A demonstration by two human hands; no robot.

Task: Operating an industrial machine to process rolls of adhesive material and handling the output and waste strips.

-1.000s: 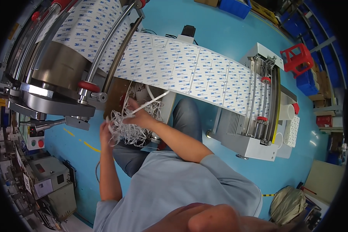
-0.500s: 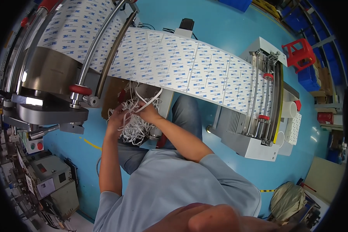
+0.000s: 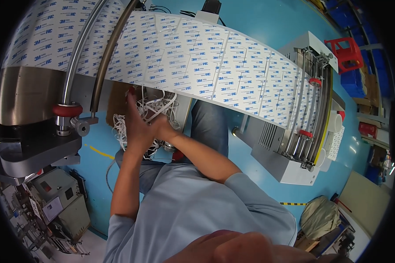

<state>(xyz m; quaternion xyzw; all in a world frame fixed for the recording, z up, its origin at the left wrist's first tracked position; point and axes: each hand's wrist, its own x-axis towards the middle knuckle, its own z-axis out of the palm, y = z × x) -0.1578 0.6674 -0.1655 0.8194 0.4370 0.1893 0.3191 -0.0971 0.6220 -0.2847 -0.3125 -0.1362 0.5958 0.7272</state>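
Below the wide printed web, I see a tangled bundle of thin white waste strips (image 3: pixel 151 111) hanging in front of the person's lap, just under the web's lower edge and beside a brown cardboard panel (image 3: pixel 117 98). My left hand (image 3: pixel 135 127) stands upright against the tangle, palm turned toward it and fingertips raised to the underside of the web; strips show above and on both sides of it, but I cannot tell whether its fingers are closed on any. My right hand (image 3: pixel 162 130) sits pressed against the left at the heel, so the two are together, and it is buried in the strips; its fingers are mostly hidden, so I cannot tell its grip either. More loops of strip trail below the hands, toward the blue jeans (image 3: pixel 208 127).

Above, the broad white liner sheet covered in small blue print (image 3: pixel 197 57) arcs from upper left to right, scored into rectangular pieces. Two curved metal guide bars (image 3: pixel 98 57) cross over it at the left, ending near a red collar (image 3: pixel 67 110) on a grey steel machine block (image 3: pixel 28 131). At the right, the sheet runs into a white cutting unit with rollers (image 3: pixel 303 127). A red plastic stool (image 3: pixel 349 52) stands beyond it on the blue floor (image 3: pixel 259 22).
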